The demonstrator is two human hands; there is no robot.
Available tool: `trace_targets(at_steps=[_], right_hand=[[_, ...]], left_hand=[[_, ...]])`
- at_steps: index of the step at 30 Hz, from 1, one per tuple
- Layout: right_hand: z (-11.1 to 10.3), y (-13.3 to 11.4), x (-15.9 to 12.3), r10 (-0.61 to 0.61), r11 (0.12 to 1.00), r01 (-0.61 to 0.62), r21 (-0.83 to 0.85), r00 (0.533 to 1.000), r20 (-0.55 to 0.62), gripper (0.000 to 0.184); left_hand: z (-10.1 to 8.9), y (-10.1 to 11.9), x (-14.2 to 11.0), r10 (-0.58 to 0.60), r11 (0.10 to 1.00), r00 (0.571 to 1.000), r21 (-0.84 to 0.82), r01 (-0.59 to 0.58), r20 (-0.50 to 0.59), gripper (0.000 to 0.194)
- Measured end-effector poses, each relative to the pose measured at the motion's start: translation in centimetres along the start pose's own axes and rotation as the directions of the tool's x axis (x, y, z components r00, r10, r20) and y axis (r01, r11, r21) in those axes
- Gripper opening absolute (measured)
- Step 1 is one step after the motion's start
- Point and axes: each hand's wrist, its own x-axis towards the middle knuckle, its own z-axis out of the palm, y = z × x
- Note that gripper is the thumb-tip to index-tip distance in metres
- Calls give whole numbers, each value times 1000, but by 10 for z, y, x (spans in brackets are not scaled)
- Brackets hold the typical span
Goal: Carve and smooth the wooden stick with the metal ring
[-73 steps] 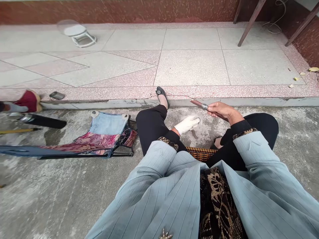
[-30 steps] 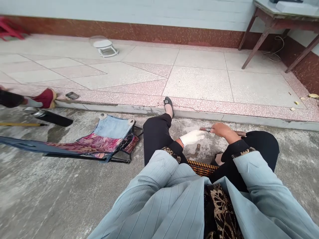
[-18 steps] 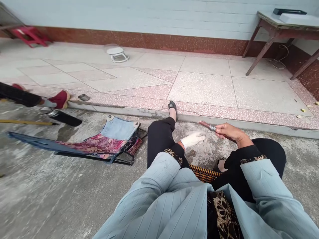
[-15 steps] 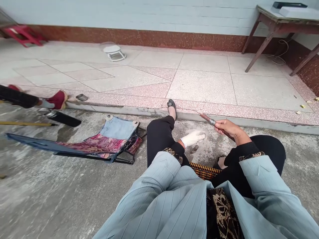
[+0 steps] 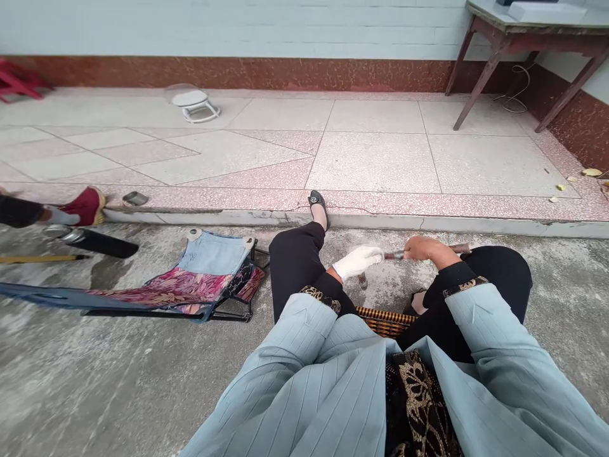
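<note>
My left hand, in a white knit glove, is closed at the left end of a brown rod. My right hand is bare and wrapped round the same rod, right of the glove. Between my hands, a coil of silvery wire is wound on the rod, which lies almost level. Under the glove, a small greyish cylindrical object shows near the ground. A woven yellow-and-black basket-like edge is between my legs. My black shoe rests against the step.
To the left stands a low folding chair with patterned cloth. Beyond it lie a black flask and a metal cup, by another person's red shoe. A white stool and a wooden table stand on the raised tiled floor.
My gloved hand has come up to the rod's left end and closed there. The rod has swung from slanted to nearly level, and my right hand now wraps over it. The view has shifted right.
</note>
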Motion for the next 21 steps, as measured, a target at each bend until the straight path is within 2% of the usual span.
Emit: trace_targets(at_steps=[1, 2, 3, 4, 5, 6, 7, 9, 12, 14, 17, 19, 21], right_hand=[[1, -2, -4, -37, 999, 35, 17, 990, 137, 14], [1, -3, -8, -112, 993, 97, 65, 951, 287, 15], [1, -4, -12, -221, 973, 171, 158, 889, 402, 19], [-1, -3, -16, -349, 929, 239, 284, 825, 445, 25], [-3, -3, -19, -467, 861, 296, 415, 782, 412, 31], [-6, -1, -21, -546, 782, 339, 524, 777, 312, 36], [-9, 1, -22, -567, 712, 371, 596, 805, 176, 39], [-13, 5, -22, -503, 620, 402, 674, 863, -53, 41], [-14, 10, -14, -367, 552, 407, 727, 902, -226, 41], [-12, 13, -5, -245, 584, 385, 714, 923, -297, 38], [-7, 17, 9, -38, 789, 239, 565, 939, -343, 28], [-4, 17, 15, 29, 917, 120, 381, 931, -363, 22], [-1, 17, 18, 30, 977, 56, 206, 920, -392, 22]], left_hand=[[1, -1, 0, -12, 1000, 1000, -27, 12, 1, 32], [2, -2, 0, -19, 998, 1000, -66, 18, 0, 33], [5, -4, 1, -19, 993, 1000, -113, 18, -8, 34], [8, -5, 2, -20, 986, 1000, -164, 16, -23, 35], [10, -6, 3, -25, 976, 999, -217, 15, -44, 37], [13, -7, 5, -36, 964, 997, -266, 18, -61, 40], [14, -8, 7, -51, 951, 996, -307, 26, -72, 42], [15, -9, 9, -85, 934, 994, -353, 53, -74, 44], [14, -9, 8, -102, 949, 994, -303, 84, -43, 41], [14, -6, 6, -94, 967, 996, -236, 90, -2, 39], [17, 0, 4, -65, 983, 996, -170, 73, 53, 37], [18, 2, 3, -52, 986, 997, -156, 61, 58, 36], [18, 2, 4, -37, 989, 998, -141, 44, 53, 35]])
